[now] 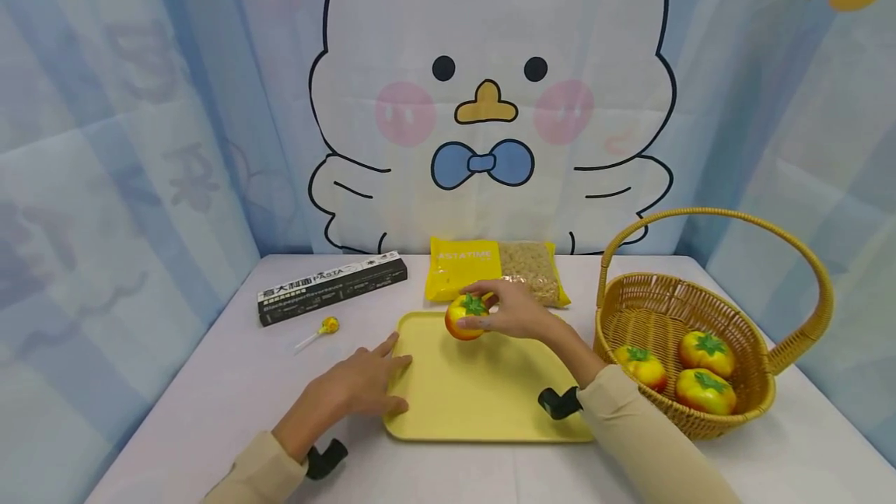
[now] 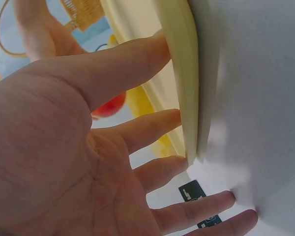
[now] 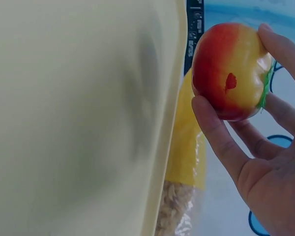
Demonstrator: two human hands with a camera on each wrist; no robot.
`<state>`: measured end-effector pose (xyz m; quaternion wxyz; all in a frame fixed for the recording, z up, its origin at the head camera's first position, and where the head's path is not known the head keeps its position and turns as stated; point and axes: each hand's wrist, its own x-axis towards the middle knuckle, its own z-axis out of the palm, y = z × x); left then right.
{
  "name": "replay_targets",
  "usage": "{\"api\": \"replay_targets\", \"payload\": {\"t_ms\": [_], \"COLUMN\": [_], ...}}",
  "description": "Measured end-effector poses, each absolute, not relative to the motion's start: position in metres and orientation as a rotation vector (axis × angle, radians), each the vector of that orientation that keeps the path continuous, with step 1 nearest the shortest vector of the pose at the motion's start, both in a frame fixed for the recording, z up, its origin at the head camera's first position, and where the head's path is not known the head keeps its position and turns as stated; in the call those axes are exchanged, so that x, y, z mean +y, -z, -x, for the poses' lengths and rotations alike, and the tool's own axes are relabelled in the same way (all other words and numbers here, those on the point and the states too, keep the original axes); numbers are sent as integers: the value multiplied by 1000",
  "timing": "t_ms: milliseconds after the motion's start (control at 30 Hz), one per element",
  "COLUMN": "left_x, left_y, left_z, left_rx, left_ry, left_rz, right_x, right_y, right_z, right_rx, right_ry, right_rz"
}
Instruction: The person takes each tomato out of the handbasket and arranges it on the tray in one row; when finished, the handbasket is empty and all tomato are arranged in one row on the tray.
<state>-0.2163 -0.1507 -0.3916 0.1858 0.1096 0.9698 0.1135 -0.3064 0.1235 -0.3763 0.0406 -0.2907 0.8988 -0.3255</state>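
My right hand [image 1: 514,309] grips a toy persimmon [image 1: 465,316] over the far part of the yellow tray [image 1: 483,403]. The right wrist view shows the persimmon [image 3: 231,71] between thumb and fingers, red on one side and yellow on the other, with green leaves on top. It is held above the tray, apart from its surface. My left hand [image 1: 364,382] is at the tray's left edge, fingers spread and fairly straight. In the left wrist view, its thumb and two fingers touch the tray rim [image 2: 184,88], while the other two fingertips reach toward the white table.
A wicker basket [image 1: 672,282] with a tall handle stands at the right, holding three more toy persimmons [image 1: 707,354]. Behind the tray lies a yellow pasta bag [image 1: 465,267]. At the back left are a black pasta box [image 1: 336,290] and a lollipop [image 1: 327,326].
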Motion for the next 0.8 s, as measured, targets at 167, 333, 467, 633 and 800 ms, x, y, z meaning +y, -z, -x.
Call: {"api": "replay_targets", "payload": {"t_ms": [167,333,467,633,800], "left_x": [-151,-152,-152,-152,-151], "left_y": [391,391,391,392,392], "left_z": [216,217,217,217,218], "left_rx": [2710,2706,2706,2703,2696], "left_ry": [-326,-312,-311,-298,-272], "left_rz": [-305,-320,-320,-320,-321], "right_x": [110,96,85,75,68], "right_y": [383,386,390,395,395], "right_z": [308,309,310,310,309], "right_rx": [2739,2740,2758,2759,2760], "right_ry": [1030,1041,1044,1069,1073], "right_rz": [884,884,862,793,789]}}
